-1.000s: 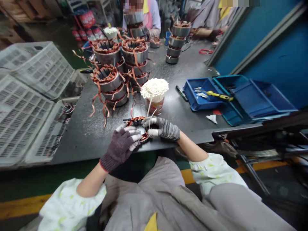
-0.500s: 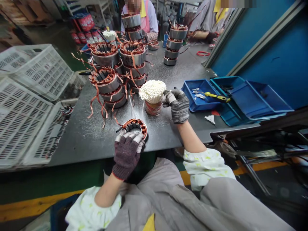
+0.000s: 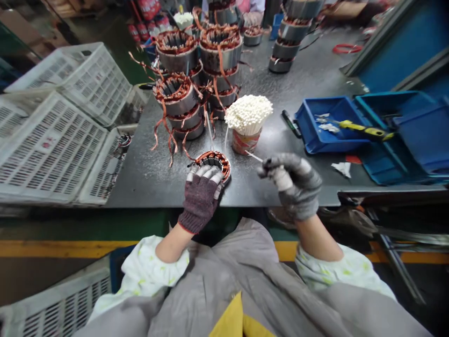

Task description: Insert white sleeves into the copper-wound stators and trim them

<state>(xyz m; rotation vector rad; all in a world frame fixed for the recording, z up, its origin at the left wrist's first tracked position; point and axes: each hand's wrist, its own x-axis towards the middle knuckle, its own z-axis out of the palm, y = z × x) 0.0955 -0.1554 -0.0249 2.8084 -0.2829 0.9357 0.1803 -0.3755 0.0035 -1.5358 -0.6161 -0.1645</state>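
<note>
My left hand (image 3: 201, 199), in a dark purple glove with pale fingertips, is closed over the near rim of a small stator (image 3: 224, 169) with copper windings. The stator lies flat near the table's front edge, partly covered by my fingers. Two thin white strips rise at its far side. My right hand (image 3: 294, 185), in a grey glove, pinches a thin white stick (image 3: 254, 156) that points left toward the table. Just behind the stick stands a red patterned cup (image 3: 246, 142), packed with a bundle of white sticks (image 3: 248, 113).
Stacked stators (image 3: 178, 100) with loose copper leads stand behind, and another stack (image 3: 286, 42) farther right. On the right are a blue bin (image 3: 314, 140), a yellow-handled tool (image 3: 368, 131) and a black-handled tool (image 3: 291, 123). White plastic crates (image 3: 59, 145) flank the table's left side.
My right hand has drawn back from the cup toward me and to the right, a white stick now in its fingers. My left hand stays on the stator. The camera view has tilted down and shifted.
</note>
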